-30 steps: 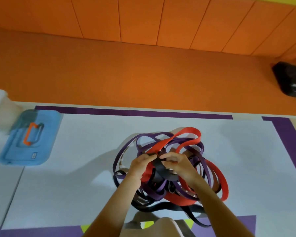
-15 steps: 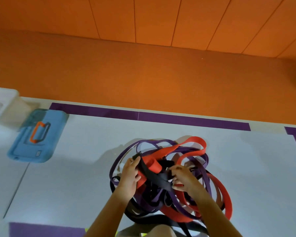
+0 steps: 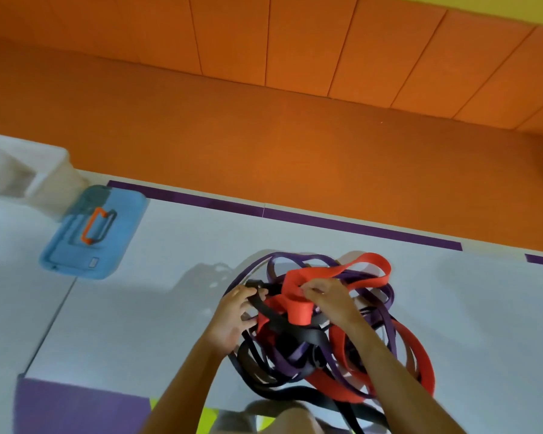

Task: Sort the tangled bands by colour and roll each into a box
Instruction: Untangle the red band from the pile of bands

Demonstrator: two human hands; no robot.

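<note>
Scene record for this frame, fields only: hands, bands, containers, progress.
left hand: fingers curled on a black band at the tangle's left edge
right hand: pinches a red band loop, raised above the pile
tangle: red, black and purple band loops knotted together on the white mat
containers: blue lid with orange handle, lying flat far left; translucent box behind it
sorted: no band separated yet

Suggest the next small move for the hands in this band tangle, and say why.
Probably draw the red band up and clear with the right hand while the left hand pins the black band. The right hand pinches a red loop raised above the rest, yet red threads under black and purple bands lower down.
</note>
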